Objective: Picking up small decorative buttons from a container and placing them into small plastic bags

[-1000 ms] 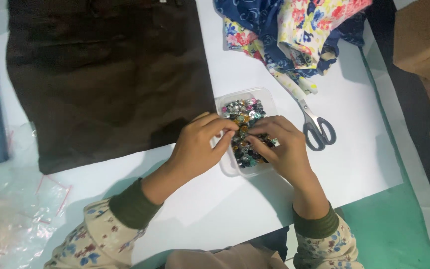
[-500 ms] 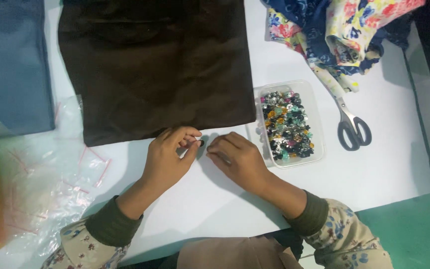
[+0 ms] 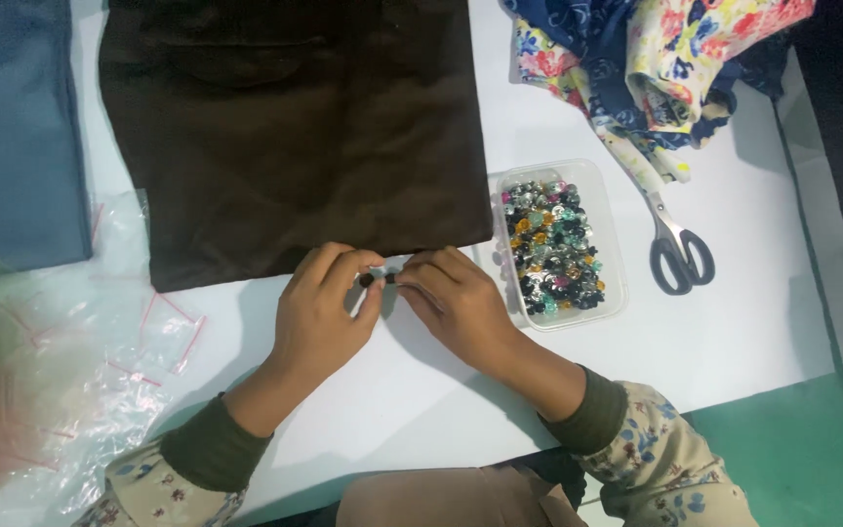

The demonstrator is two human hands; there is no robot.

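My left hand and my right hand meet over the white table, fingertips together just below the lower edge of a dark brown cloth. Between them they pinch a small dark bead or snap piece; each hand grips one side of it. To the right of my right hand stands a clear plastic box filled with several small coloured and dark pieces.
Grey-handled scissors lie right of the box. A heap of floral fabric sits at the back right. Blue cloth lies at the left, with clear plastic bags below it. A green surface borders the table.
A second ago both hands were digging in the plastic box. They moved left out of it and now hold a small piece together at the brown cloth's edge.
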